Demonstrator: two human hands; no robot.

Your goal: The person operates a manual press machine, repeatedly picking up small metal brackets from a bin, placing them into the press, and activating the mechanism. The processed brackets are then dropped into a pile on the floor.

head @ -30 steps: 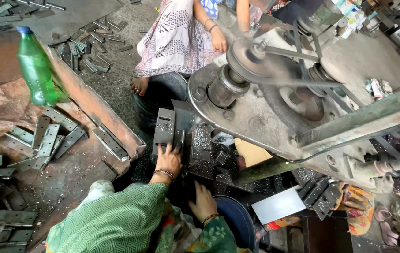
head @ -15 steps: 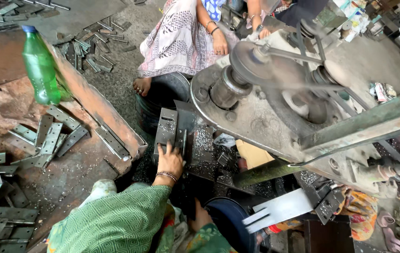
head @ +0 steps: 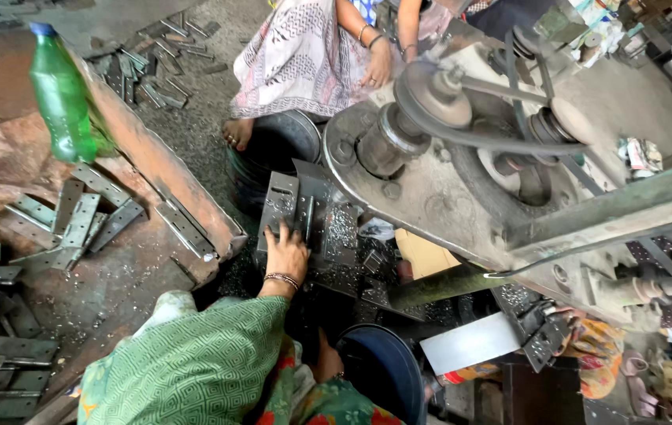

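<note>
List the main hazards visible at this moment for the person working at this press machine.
The left hand lies bare on a punched metal plate, close beside the machine's flywheel; sharp edges or a moving part could injure the fingers. The open belt and pulley carry no guard, so the loose green sleeve might catch. The right hand is hidden.

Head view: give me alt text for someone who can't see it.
The person's left hand presses on a grey punched metal plate beside a belt-driven press machine; the right hand is hidden. A green plastic bottle stands upper left above loose metal strips, and another seated person faces them.
</note>
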